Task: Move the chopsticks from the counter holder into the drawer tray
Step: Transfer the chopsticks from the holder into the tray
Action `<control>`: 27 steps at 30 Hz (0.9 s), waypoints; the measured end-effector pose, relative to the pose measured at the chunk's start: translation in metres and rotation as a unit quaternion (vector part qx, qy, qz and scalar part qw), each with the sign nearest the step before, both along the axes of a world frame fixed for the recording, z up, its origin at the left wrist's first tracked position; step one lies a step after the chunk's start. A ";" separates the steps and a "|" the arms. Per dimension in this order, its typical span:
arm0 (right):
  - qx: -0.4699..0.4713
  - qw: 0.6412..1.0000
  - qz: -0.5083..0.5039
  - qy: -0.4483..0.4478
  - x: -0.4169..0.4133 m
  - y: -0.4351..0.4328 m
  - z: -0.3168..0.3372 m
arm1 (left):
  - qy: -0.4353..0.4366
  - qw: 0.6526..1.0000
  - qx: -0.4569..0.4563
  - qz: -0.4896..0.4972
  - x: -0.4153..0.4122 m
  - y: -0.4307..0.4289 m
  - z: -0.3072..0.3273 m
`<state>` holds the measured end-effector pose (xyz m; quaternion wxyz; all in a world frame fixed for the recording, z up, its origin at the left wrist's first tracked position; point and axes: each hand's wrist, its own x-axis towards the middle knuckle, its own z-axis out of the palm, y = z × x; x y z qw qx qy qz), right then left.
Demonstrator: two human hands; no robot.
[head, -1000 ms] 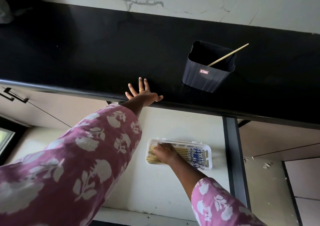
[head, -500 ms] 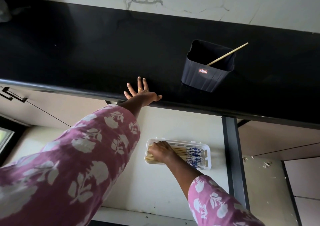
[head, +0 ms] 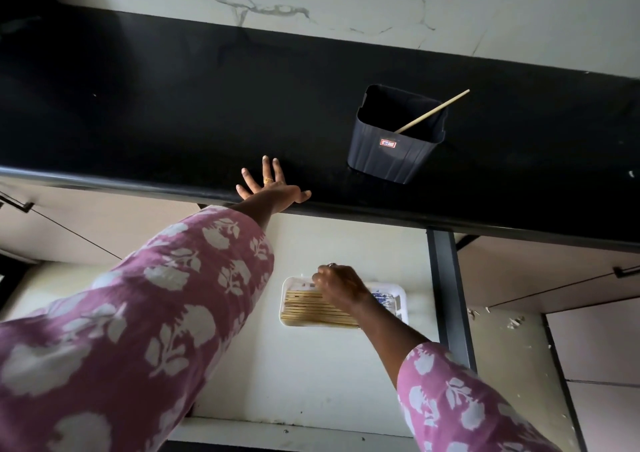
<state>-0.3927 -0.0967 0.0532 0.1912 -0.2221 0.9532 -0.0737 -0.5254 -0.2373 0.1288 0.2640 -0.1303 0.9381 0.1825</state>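
A dark ribbed holder stands on the black counter with one wooden chopstick leaning out of it to the right. Below, in the open drawer, a white tray holds several chopsticks lying side by side. My left hand rests flat on the counter's front edge with its fingers spread. Just above the tray's far side hovers my right hand, fingers bent downward, with nothing visible in them; it hides the tray's middle.
A dark vertical cabinet frame borders the drawer on the right. Closed cabinet fronts with black handles lie to the left and right. A marble-patterned wall backs the counter.
My right hand has lifted off the chopsticks at the tray's left end and moved toward its far side, uncovering them. My left hand stays on the counter edge.
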 end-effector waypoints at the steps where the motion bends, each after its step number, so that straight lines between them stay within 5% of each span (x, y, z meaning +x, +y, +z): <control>1: -0.036 0.998 -0.027 0.045 -0.003 0.008 0.007 | 0.001 1.000 0.002 0.000 0.002 0.001 0.001; 7: -0.104 0.941 -0.107 0.305 -0.017 0.042 0.049 | -0.004 1.000 0.010 -0.009 0.011 0.000 0.012; 14: -0.206 0.817 -0.242 0.482 -0.059 0.074 0.127 | 0.004 1.000 0.015 -0.009 0.023 0.000 0.016; 21: -0.327 0.697 -0.540 0.340 -0.126 0.117 0.190 | 0.005 1.000 0.014 -0.017 0.014 0.002 0.015; 24: -0.347 0.679 -0.599 0.245 -0.152 0.133 0.191 | 0.003 1.000 0.014 -0.018 0.011 0.004 0.012; 27: -0.432 0.599 -0.657 0.151 -0.173 0.145 0.182 | 0.000 1.000 0.017 -0.019 0.008 0.006 0.011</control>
